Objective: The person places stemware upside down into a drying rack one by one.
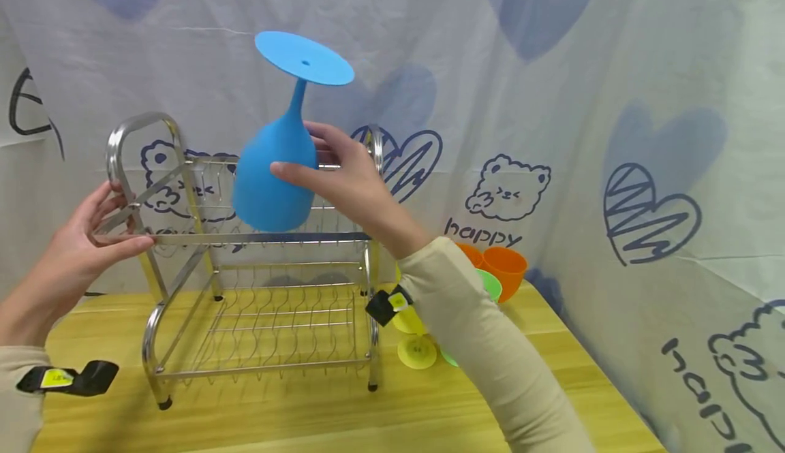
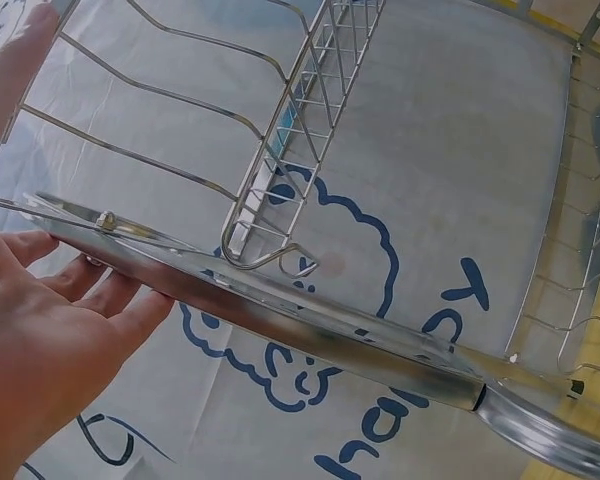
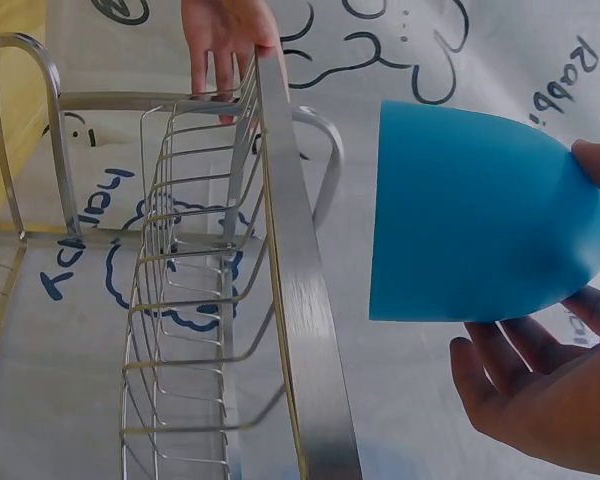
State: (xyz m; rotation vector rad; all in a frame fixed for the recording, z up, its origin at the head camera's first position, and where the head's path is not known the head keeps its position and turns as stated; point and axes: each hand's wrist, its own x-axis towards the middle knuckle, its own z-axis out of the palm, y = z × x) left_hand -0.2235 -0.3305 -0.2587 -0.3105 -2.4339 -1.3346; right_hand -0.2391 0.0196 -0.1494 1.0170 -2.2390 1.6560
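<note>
My right hand (image 1: 343, 170) grips a blue plastic goblet (image 1: 276, 174) by its bowl, thumb on the near side and fingers behind. The goblet is upside down, its round foot tilted at the top and its mouth facing down over the upper tier of a metal dish rack (image 1: 264, 238). In the right wrist view the goblet's rim stands apart from the rack's front bar. My left hand (image 1: 92, 248) holds the rack's left side at the upper tier, thumb along the front bar; in the left wrist view its fingers (image 2: 110, 295) rest against the metal side frame.
Orange cups (image 1: 504, 269) stand on the wooden table (image 1: 429, 412) right of the rack. Yellow goblets (image 1: 418, 351) and green ones (image 1: 489, 284) are partly hidden behind my right sleeve. The rack's lower tier (image 1: 282, 323) holds nothing. A printed curtain (image 1: 552, 133) hangs behind.
</note>
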